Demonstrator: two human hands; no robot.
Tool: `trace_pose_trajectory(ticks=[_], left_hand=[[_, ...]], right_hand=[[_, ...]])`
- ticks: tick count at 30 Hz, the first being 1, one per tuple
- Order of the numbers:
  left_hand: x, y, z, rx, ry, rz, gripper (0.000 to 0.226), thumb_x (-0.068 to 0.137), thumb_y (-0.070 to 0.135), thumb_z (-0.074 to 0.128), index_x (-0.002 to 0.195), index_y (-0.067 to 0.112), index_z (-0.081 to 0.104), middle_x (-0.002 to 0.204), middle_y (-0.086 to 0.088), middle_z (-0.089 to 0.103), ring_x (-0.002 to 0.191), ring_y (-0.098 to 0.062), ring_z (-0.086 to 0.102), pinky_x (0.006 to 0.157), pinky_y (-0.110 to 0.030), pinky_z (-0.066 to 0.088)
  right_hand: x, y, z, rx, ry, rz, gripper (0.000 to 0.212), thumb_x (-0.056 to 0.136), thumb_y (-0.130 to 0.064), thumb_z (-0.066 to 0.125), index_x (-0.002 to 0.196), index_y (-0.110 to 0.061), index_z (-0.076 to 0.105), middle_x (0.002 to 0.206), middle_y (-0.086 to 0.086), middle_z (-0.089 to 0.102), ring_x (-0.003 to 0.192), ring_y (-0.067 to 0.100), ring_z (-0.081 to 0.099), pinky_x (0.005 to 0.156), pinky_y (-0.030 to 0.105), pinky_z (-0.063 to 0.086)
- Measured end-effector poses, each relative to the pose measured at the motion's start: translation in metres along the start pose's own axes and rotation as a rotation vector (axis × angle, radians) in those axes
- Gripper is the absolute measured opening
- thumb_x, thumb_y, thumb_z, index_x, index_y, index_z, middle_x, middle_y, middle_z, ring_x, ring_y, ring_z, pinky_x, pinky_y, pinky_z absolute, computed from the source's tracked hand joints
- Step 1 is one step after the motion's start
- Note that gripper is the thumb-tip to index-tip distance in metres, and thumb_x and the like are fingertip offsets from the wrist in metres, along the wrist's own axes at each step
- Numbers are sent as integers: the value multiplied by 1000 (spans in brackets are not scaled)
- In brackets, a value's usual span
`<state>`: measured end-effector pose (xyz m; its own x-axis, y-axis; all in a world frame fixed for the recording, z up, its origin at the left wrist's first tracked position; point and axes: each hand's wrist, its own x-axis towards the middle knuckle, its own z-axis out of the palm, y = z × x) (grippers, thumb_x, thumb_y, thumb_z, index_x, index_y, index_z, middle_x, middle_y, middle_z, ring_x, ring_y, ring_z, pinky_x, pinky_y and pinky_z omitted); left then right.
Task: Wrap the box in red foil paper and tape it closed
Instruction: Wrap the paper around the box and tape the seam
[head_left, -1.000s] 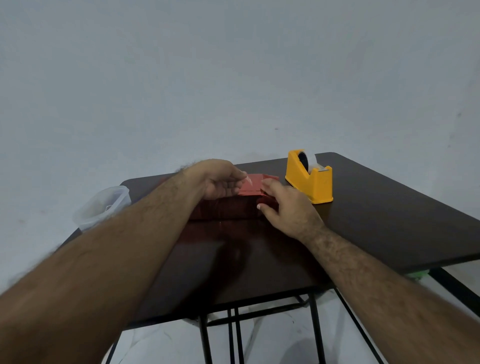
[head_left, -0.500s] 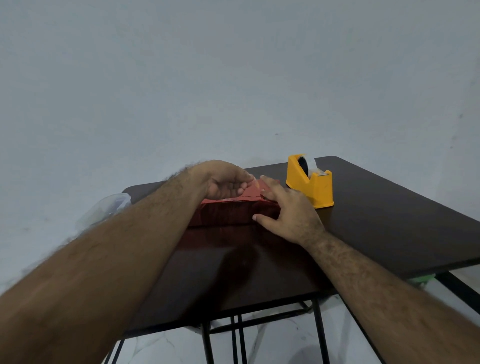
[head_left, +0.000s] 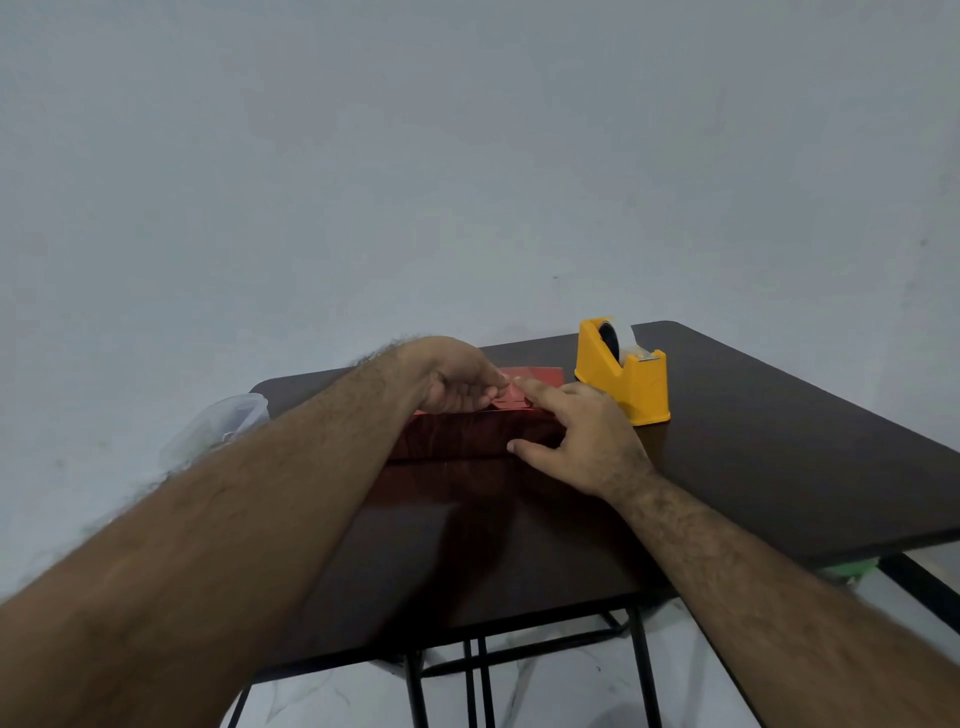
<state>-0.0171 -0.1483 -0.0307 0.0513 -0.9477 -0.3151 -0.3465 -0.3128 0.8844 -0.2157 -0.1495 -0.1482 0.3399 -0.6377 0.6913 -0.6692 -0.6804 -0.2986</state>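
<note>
A flat box in red foil paper lies on the dark table, far side of the middle. My left hand hovers over its top with curled fingers that pinch a small clear piece of tape at the fingertips. My right hand lies across the box's right end, index finger stretched out and pressing on the top by the tape, thumb against the near side. The yellow tape dispenser stands just right of the box.
A clear plastic container sits off the table's left edge. The wall rises close behind the table. Black metal legs show under the near edge.
My right index finger has slid along the box top toward my left fingertips, and both hands have shifted slightly. The camera has tilted a little.
</note>
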Motion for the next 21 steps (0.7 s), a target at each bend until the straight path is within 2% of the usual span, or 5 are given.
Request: trace_pose_trajectory(ticks=[3,7,12,16,21], left_hand=[[1,0,1,11,22,-12,19,104,4,65,86,7,66,66,-1,69,53,-3,60,50,-15,54],[4,-1,1,39,48,-37,18,103,5,68,85,6,66,70,-2,64,56,-4,59,49,-15,54],[3,-2,0,99,97,-46,20,102,3,67,83,6,65,64,-2,62,53,-6,57,46,-16,52],[2,1,4,170,152,-27,12,100,0,67,88,3,66,67,-6,62,58,-11,58,52,-18,53],[2,6,11,291,225,32,12,90,-9,73,87,1,66,69,-11,63,52,-13,62,45,-22,56]], right_hand=[[0,-1,-1,-14,12,-20,72,79,-71,68,143,-38,63,98,-7,66,97,13,58,83,36,55],[1,-2,-2,-25,22,-75,63,81,-66,69,134,-32,72,121,-13,75,103,12,62,88,38,56],[3,-3,-2,-42,7,-66,63,82,-69,63,131,-32,73,125,-14,74,107,13,64,93,42,55],[3,-2,-1,-59,-13,-64,62,83,-70,62,131,-32,73,126,-15,74,111,13,63,97,43,54],[4,-1,0,-90,-30,-72,61,84,-69,60,129,-31,72,124,-15,74,109,15,63,96,43,53]])
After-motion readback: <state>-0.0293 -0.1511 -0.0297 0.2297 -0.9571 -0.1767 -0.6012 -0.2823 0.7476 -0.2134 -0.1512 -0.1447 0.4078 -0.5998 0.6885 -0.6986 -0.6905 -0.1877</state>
